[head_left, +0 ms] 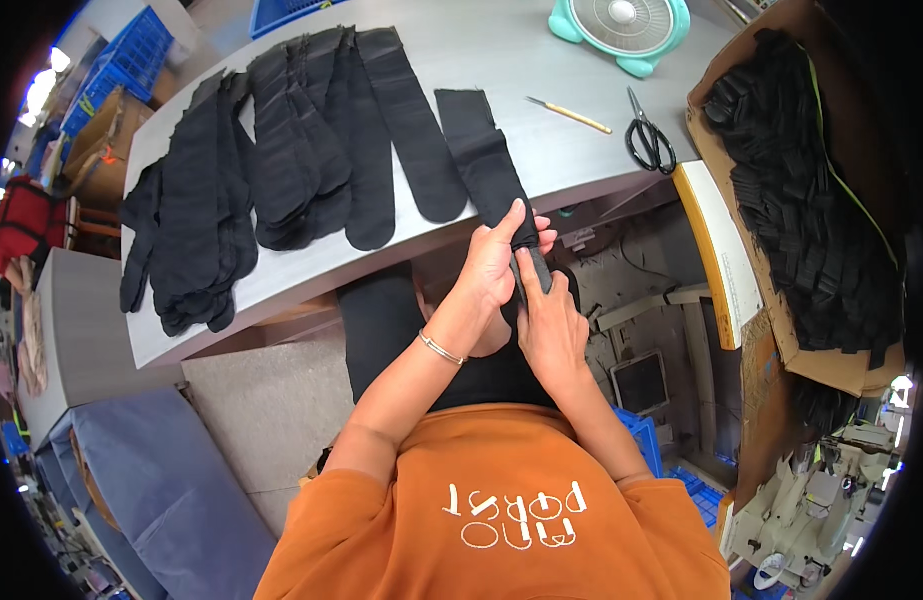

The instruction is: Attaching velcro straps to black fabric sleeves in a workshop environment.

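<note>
Past the table's front edge, a long black sock (481, 160) runs off the tabletop into both my hands. My left hand (493, 265) is closed around it, with the thumb laid on top and fingertips showing on the far side. Just below, my right hand (553, 330) grips the sock's near end, its index finger pressed along the fabric. That end is partly hidden by my fingers and looks greyer. To the left, several more black socks (371, 150) lie in overlapping piles, their rounded ends toward me.
On the grey table (521, 60) lie a thin pointed tool with a wooden handle (581, 118) and black-handled scissors (649, 145). A teal fan (636, 68) stands behind. At right, a cardboard box (831, 367) holds many black fabric pieces. Blue cloth (161, 480) covers something at lower left.
</note>
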Available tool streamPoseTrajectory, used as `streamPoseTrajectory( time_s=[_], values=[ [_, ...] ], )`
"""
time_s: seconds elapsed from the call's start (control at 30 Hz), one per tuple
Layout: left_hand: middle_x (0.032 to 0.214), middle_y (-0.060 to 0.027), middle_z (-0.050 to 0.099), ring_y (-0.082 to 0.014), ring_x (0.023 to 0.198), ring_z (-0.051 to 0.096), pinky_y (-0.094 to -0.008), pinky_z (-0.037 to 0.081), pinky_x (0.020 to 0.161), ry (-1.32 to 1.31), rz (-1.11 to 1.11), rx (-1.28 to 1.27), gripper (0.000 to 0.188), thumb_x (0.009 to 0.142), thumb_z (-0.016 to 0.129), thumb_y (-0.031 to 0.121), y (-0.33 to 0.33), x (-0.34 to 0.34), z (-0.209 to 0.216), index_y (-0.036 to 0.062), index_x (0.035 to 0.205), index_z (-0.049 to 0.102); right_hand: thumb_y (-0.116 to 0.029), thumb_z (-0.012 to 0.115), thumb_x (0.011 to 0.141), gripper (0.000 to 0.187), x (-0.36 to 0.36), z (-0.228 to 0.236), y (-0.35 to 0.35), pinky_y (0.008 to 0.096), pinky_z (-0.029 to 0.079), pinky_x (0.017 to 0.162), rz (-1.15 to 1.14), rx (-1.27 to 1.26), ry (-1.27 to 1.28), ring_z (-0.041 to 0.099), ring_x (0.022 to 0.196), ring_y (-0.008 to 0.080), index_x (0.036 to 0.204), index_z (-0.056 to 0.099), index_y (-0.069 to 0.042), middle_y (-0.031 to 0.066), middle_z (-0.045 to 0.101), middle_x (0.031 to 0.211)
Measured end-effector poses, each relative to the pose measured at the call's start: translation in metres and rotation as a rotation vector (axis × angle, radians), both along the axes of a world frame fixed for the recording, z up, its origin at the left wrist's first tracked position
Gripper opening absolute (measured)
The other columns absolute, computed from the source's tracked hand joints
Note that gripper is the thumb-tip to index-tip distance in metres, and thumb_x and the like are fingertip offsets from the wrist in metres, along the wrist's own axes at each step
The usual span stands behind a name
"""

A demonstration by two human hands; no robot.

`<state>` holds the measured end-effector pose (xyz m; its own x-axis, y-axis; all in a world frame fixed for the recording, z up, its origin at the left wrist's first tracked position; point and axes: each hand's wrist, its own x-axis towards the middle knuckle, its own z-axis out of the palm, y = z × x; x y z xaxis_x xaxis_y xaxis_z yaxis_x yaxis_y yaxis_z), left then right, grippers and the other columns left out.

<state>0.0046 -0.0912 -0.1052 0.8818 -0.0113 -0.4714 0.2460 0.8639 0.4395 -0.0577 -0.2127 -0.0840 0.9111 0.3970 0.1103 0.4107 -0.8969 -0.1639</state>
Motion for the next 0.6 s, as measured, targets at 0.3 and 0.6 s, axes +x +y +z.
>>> streamPoseTrajectory(
  time_s=[0.3, 0.6],
  values=[
    [0.100, -0.0133, 0.067, -0.0228, 0.095, 0.066, -0.0387, 0.055, 0.085, -0.068, -0.169, 0.070, 0.038, 0.095, 0.068, 0.034, -0.021, -0.025, -0.006, -0.0017, 0.105, 0.062, -0.013, 0.064, 0.084, 0.040, 0.017, -0.017, -0.002, 0.0469, 0.054, 0.057, -0.109, 0.019, 0.025, 0.066, 0.072, 0.0358, 0.123, 0.058, -0.016, 0.0186, 0.059, 0.086],
    [0.089, -0.0104, 0.066, -0.0208, 0.083, 0.066, -0.0356, 0.056, 0.081, -0.068, -0.048, 0.015, 0.028, 0.098, 0.066, 0.028, -0.025, -0.015, -0.007, 0.0016, 0.091, 0.062, -0.019, 0.061, 0.085, 0.009, 0.034, -0.022, 0.012, 0.0362, 0.056, 0.063, -0.170, -0.024, -0.072, 0.069, 0.082, 0.0245, 0.091, 0.067, -0.016, 0.0120, 0.064, 0.101]
  ],
)
